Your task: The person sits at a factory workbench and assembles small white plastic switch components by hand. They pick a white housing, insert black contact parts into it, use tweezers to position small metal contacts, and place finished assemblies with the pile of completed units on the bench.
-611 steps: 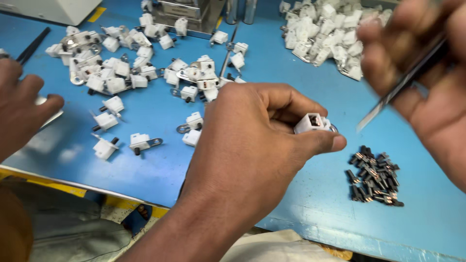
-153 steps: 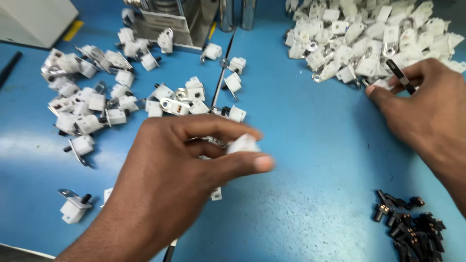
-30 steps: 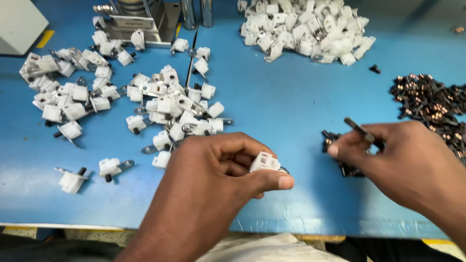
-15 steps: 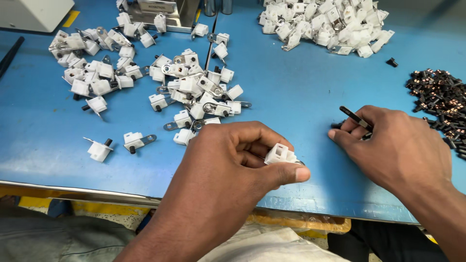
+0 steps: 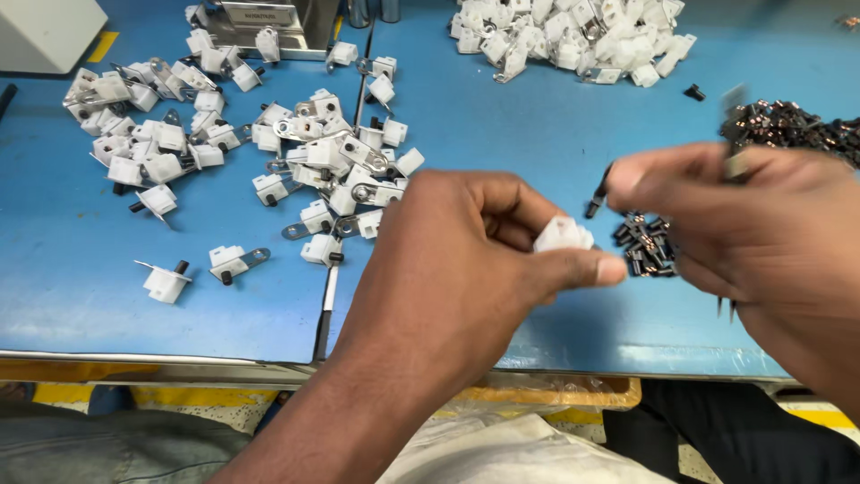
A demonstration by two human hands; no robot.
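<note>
My left hand (image 5: 466, 260) pinches a small white plastic part (image 5: 563, 235) between thumb and fingers, held above the blue table (image 5: 502, 125). My right hand (image 5: 761, 233) is raised just right of it, blurred, gripping thin metal tweezers (image 5: 598, 193) whose dark tip carries a small black piece near the white part. A little heap of small black pieces (image 5: 640, 246) lies on the table between the two hands.
Several white parts with metal tabs (image 5: 296, 161) are scattered left of centre. A pile of plain white parts (image 5: 573, 36) lies at the back. More dark metal pieces (image 5: 788, 125) sit far right. A white box (image 5: 45, 31) stands back left; the table's edge (image 5: 179, 363) runs in front.
My right hand has lifted off the table from the black pieces and swung up toward the white part, tweezers in hand. My left hand holds the white part much as before.
</note>
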